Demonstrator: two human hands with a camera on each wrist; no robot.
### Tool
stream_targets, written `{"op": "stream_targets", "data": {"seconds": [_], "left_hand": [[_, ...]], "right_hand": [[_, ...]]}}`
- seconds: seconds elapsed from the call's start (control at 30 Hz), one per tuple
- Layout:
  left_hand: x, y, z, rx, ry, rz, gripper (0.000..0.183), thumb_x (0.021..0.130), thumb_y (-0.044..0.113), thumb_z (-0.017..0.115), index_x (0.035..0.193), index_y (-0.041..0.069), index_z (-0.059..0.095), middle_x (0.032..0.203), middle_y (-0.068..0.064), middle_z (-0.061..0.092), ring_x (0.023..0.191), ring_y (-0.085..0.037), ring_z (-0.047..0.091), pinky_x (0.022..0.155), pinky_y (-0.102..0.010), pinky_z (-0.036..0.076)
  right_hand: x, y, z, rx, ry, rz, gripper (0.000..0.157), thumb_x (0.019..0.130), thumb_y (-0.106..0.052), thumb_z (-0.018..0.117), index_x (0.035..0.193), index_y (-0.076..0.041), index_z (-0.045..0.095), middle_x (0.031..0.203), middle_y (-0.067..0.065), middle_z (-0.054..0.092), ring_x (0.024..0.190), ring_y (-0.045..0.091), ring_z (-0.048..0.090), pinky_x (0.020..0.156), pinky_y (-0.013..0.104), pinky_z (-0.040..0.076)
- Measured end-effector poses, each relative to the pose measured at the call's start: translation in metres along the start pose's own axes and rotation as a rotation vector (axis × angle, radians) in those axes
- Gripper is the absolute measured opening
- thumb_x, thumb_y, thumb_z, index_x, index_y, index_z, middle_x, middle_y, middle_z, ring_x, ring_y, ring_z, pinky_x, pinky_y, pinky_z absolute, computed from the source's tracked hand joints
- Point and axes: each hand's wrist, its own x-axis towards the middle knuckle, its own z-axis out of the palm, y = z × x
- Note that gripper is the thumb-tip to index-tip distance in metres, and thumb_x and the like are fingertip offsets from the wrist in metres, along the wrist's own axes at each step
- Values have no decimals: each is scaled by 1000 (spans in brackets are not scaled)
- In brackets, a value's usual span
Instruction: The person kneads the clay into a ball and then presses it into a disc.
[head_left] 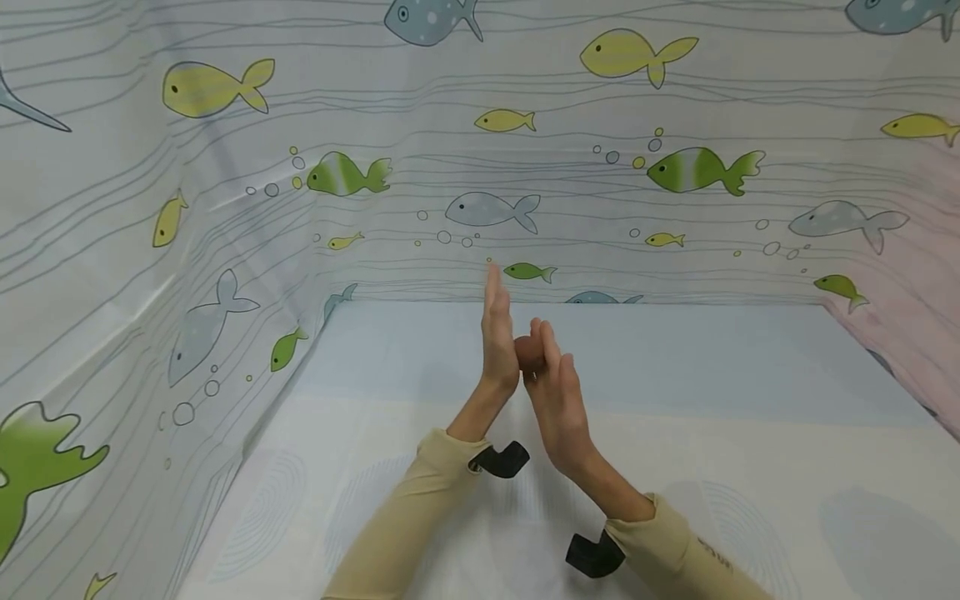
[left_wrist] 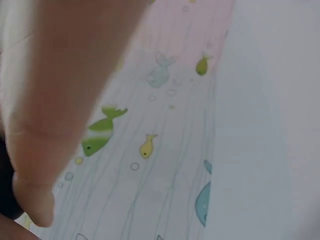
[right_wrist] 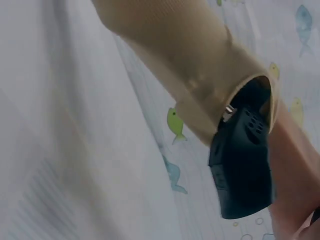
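A small brown ball (head_left: 528, 356) sits between the two palms in the head view, partly covered by the right fingers. My left hand (head_left: 498, 346) stands upright with straight fingers, its palm against the ball's left side. From the other side, my right hand (head_left: 558, 408) leans in with extended fingers and presses on the ball. The heels of the hands are apart. In the left wrist view, a blurred part of a hand (left_wrist: 55, 110) fills the left side, and the ball is out of sight. The right wrist view shows the left sleeve (right_wrist: 185, 55) instead of the ball.
A pale table surface (head_left: 420, 350) lies below the hands. Fish-printed curtains (head_left: 420, 158) hang behind and at the left, with a pinkish part at the right. Black wrist cameras (head_left: 504, 460) stick out from both cuffs.
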Motion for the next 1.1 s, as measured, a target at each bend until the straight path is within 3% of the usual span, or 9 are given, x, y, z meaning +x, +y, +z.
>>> {"op": "stream_targets", "data": {"seconds": [0.27,0.47,0.63,0.87,1.1], "left_hand": [[-18,-12,11,-12,-146,-1,72,100,47,22,160,9,12,166,2,11,151,-10,8,123,-43,8],[-32,-16,16,-3,-183,2,70,101,48,19,160,10,11,166,2,10,152,-11,7,123,-43,9],[-45,-17,19,-31,-222,18,70,102,47,19,160,9,7,166,1,7,152,-12,6,122,-44,10],[-58,-4,23,22,-278,61,74,102,54,18,160,10,7,166,4,5,152,-12,-1,122,-47,4],[-64,13,27,43,-293,73,75,102,58,14,160,11,7,166,4,2,152,-16,-10,121,-51,-3]], "right_hand": [[23,-12,-4,1,113,6,77,102,-59,12,158,-10,-9,166,3,-8,152,15,-7,122,48,-3],[32,-11,-8,-28,233,30,77,102,-60,17,160,-14,-3,167,-2,1,152,11,0,123,40,-2],[40,-7,-16,-41,296,32,79,99,-63,22,160,-19,-4,167,-7,2,152,8,-2,122,42,-5],[50,0,-35,-33,348,36,82,98,-66,25,160,-22,-5,166,-13,-3,151,6,-9,121,44,-9],[52,8,-45,-12,310,-47,83,97,-69,27,160,-24,-2,166,-10,-5,151,11,-14,120,44,-13]]}}
